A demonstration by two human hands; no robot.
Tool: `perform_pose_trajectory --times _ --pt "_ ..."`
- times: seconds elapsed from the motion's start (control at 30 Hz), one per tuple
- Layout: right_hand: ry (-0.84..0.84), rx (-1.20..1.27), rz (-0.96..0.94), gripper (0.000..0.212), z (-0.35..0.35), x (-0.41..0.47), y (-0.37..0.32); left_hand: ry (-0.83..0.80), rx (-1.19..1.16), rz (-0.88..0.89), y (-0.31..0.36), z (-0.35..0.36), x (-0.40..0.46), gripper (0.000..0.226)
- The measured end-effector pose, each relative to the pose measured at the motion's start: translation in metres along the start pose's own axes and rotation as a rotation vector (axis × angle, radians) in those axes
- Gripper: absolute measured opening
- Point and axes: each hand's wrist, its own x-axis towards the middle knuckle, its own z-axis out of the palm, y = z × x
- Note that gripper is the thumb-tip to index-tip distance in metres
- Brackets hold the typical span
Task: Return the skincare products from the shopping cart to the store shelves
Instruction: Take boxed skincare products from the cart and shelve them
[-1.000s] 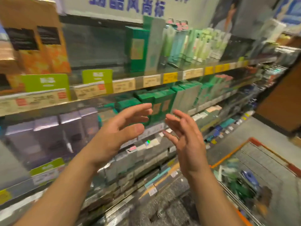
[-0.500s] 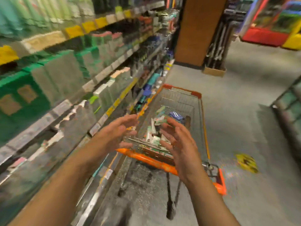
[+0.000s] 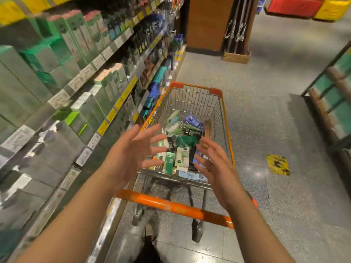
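Skincare products (image 3: pixel 181 145), a jumble of green, white and blue tubes and boxes, lie heaped in the shopping cart (image 3: pixel 225 118) beside the store shelves (image 3: pixel 79 76). The view has swung from shelf to cart; left hand (image 3: pixel 131 154) and right hand (image 3: pixel 216 168) hover above, fingers spread, holding nothing.

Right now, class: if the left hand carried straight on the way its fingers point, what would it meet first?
Probably the pile of skincare products in the shopping cart; the left hand is empty, though depth is unclear.
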Motion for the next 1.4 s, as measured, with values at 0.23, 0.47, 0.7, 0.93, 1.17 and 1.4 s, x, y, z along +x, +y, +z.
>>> perform_pose_trajectory --times 0.23,0.47,0.7,0.93,1.17,1.4 --pt "0.183 -0.227 0.086 0.029 0.013 0.066 0.016 0.004 -0.145 -0.113 -0.004 -0.041 0.080 0.071" --pt "0.259 -0.317 0.288 0.050 0.003 0.126 0.044 -0.051 -0.192 -0.241 -0.018 -0.056 0.154 0.066" --pt "0.266 -0.472 0.398 0.060 -0.033 0.198 0.090 0.026 -0.257 -0.373 -0.047 -0.048 0.212 0.063" --pt "0.338 -0.592 0.384 0.061 -0.066 0.281 0.168 0.208 -0.309 -0.489 -0.089 -0.042 0.267 0.063" --pt "0.325 -0.823 0.373 0.078 -0.085 0.346 0.250 0.300 -0.303 -0.594 -0.126 -0.034 0.316 0.057" --pt "0.376 -0.959 0.470 0.088 -0.098 0.383 0.301 0.397 -0.399 -0.660 -0.155 -0.042 0.337 0.056"
